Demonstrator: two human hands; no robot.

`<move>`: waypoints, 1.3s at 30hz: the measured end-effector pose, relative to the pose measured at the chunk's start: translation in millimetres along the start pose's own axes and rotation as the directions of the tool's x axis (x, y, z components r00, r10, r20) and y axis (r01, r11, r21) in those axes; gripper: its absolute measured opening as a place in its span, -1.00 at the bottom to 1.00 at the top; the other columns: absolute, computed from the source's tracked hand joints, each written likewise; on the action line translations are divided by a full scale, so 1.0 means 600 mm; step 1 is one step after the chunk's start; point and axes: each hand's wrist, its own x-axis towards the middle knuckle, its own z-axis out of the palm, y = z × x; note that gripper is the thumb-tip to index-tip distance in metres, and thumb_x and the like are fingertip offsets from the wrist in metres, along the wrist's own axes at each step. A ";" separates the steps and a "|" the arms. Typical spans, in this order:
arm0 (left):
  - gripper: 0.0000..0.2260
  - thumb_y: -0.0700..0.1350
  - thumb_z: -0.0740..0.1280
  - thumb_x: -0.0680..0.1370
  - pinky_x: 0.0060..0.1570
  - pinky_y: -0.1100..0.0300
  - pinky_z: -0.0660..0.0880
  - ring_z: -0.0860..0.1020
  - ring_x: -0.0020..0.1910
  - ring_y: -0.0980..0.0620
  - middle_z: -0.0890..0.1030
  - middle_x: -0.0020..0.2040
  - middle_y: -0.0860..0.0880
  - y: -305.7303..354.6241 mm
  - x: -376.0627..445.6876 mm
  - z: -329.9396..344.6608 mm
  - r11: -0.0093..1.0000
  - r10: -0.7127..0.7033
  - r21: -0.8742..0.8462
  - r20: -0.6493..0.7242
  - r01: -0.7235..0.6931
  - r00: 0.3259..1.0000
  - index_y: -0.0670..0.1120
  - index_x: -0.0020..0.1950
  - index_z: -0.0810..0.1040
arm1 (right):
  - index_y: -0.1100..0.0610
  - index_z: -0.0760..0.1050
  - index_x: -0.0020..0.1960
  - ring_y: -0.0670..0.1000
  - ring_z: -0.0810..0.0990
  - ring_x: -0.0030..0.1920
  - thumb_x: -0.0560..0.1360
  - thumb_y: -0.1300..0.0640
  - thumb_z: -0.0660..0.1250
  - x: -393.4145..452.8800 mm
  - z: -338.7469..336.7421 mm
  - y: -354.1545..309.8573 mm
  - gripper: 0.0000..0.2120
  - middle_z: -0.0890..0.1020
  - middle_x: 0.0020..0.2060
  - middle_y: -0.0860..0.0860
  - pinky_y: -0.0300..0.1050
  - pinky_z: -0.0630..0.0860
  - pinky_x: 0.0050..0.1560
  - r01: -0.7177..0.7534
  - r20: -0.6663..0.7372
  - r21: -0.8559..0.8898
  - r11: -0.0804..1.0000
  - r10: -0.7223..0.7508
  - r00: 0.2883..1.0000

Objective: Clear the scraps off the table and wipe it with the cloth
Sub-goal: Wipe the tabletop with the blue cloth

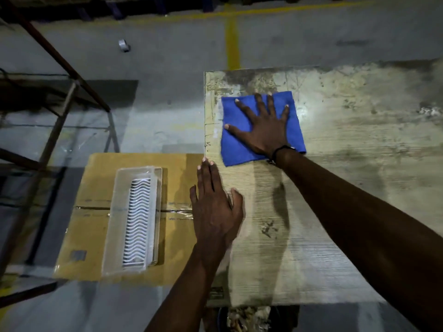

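My right hand is flat on the blue cloth, fingers spread wide and straight, palm pressing it down onto the table; a dark band sits on that wrist. The cloth lies near the table's far left corner, roughly square, slightly skewed to the table edges. My left hand rests flat on the table's left edge, fingers straight and close together, thumb out to the right, holding nothing; fingertips reach just short of the cloth's near left corner, not touching it. Table top is pale wood grain, worn, with dark smudges and patchy whitish marks toward the far side and right, plus a small scuffed mark between my two forearms. Left of the table, just beside it and lower, sits a cardboard box taped along its seam, with a clear plastic tray on top holding a white wavy-slotted rack. Under the table's near edge there's a dark container with light scraps in it, maybe wood or paper bits, too dim to tell. A metal frame stands on the grey floor at far left, yellow floor lines beyond the table, and a small silvery object lies on the floor.
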 end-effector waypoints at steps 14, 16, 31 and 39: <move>-0.33 0.09 0.06 0.62 0.58 -0.14 0.17 0.15 0.67 -0.14 0.15 0.70 -0.16 0.017 0.294 0.007 0.998 0.020 -0.066 -0.051 -0.023 0.999 -0.19 0.68 0.16 | -0.38 -0.02 0.63 0.20 -0.11 0.69 0.46 -0.65 -0.04 0.019 -0.022 0.104 -0.18 -0.02 0.70 0.02 0.56 -0.22 0.51 -0.078 -0.020 -0.026 0.997 0.078 0.997; -0.34 0.07 0.10 0.61 0.57 -0.13 0.20 0.19 0.66 -0.12 0.17 0.69 -0.14 0.015 0.297 0.011 0.994 0.018 -0.107 -0.060 -0.025 0.998 -0.19 0.67 0.20 | -0.39 0.01 0.62 0.18 -0.09 0.69 0.44 -0.66 -0.03 0.047 -0.030 0.116 -0.19 0.00 0.70 -0.01 0.54 -0.22 0.52 -0.077 -0.019 -0.011 0.997 0.077 0.997; -0.36 0.06 0.17 0.60 0.49 -0.17 0.28 0.33 0.58 -0.07 0.19 0.70 -0.07 0.015 0.315 0.019 0.992 -0.007 -0.124 -0.080 -0.003 0.997 -0.13 0.67 0.22 | -0.39 -0.01 0.63 0.14 -0.11 0.69 0.45 -0.65 -0.03 0.207 -0.015 0.007 -0.18 -0.03 0.70 -0.04 0.51 -0.26 0.53 0.011 0.037 -0.028 1.000 -0.010 0.999; -0.37 0.06 0.15 0.65 0.56 -0.22 0.18 0.25 0.63 -0.04 0.11 0.72 -0.06 0.018 0.313 0.016 0.993 -0.004 -0.120 -0.071 -0.004 0.997 -0.14 0.69 0.17 | -0.31 0.05 0.65 0.21 -0.15 0.69 0.40 -0.69 -0.07 0.195 -0.086 0.217 -0.10 -0.03 0.70 0.04 0.55 -0.25 0.52 -0.413 0.007 -0.002 0.911 0.413 0.911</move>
